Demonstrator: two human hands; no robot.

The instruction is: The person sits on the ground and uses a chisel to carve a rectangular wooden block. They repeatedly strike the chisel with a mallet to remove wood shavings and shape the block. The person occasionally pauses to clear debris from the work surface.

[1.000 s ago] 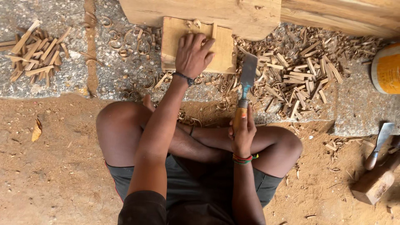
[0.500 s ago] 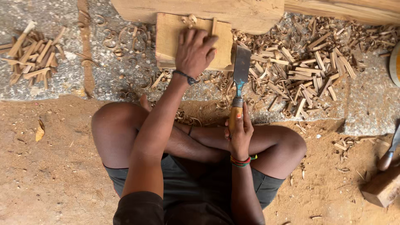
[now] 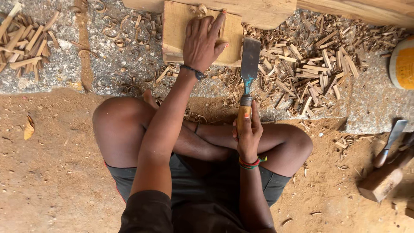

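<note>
Flat wooden block (image 3: 174,34), upright broad chisel (image 3: 249,71)

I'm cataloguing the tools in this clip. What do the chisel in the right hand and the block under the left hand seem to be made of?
The chisel looks like a dull grey metal blade, worn, with blue-green paint on its neck, a metal ring and a smooth brown handle, probably wood, gripped by the right hand. The block under the left hand looks like pale, unfinished wood with visible grain.

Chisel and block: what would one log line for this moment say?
left hand: flat on block | right hand: grips chisel handle | blade beside block, over chips
</note>
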